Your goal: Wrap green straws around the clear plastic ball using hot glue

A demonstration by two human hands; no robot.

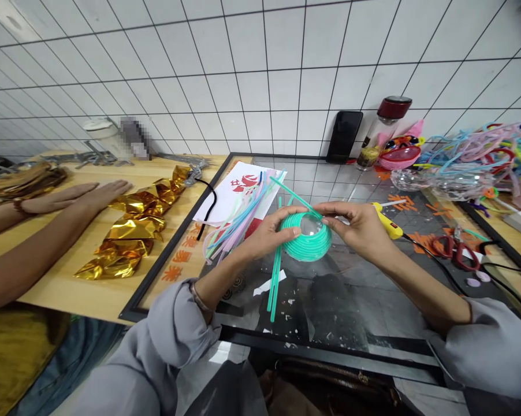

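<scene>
A bowl-shaped coil of green plastic strip (307, 247) sits over the glass tabletop, with a clear round piece in its middle. My left hand (274, 230) grips the coil's left side, thumb on the top and fingers behind it. The fingertips of my right hand (356, 224) pinch a green strip (293, 192) at the coil's upper right rim. That strip's free end runs out to the upper left. Several loose green strips (274, 283) lie under and below my left hand. A fanned bundle of pastel strips (238, 215) rests on white paper (217, 202) to the left.
To the right are a yellow glue gun (388, 221), red-handled scissors (456, 249) and cords. A phone (345, 137) and a lidded bottle (379, 136) stand by the wall. Beside crumpled gold foil (130, 231), another person's hands (87, 195) lie on the left table.
</scene>
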